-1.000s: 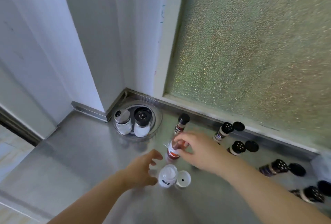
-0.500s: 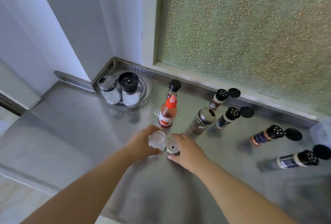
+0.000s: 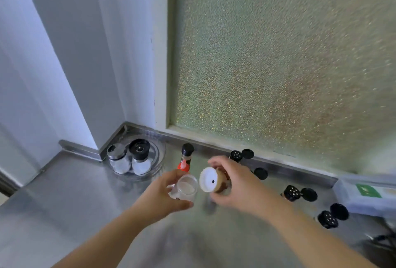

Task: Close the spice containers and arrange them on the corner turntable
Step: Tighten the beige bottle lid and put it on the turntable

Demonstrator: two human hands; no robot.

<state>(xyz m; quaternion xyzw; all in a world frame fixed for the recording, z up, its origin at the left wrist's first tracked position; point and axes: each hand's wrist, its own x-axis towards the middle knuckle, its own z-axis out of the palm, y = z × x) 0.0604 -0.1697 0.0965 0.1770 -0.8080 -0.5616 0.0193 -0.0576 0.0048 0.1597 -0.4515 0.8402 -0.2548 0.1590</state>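
My left hand (image 3: 162, 195) grips a small clear jar (image 3: 186, 187) with an open mouth and pale powder inside, lifted off the counter. My right hand (image 3: 237, 184) holds a white lid (image 3: 209, 180) with one small hole, tilted towards the jar's mouth and just to its right. The clear turntable (image 3: 159, 156) sits in the corner with a steel-capped shaker (image 3: 117, 159) and a black-capped shaker (image 3: 140, 158) on it. A red-capped bottle (image 3: 183, 166) and a black-capped bottle (image 3: 187, 153) stand behind my left hand.
Several small spice bottles with open black flip lids (image 3: 292, 192) (image 3: 327, 218) (image 3: 236, 156) line the steel counter (image 3: 64, 192) to the right along the frosted window. A white box with a green label (image 3: 368, 195) sits at the far right.
Both hands have lifted off the counter: the left has raised the clear jar and the right has picked up the white lid and turned it towards the jar.
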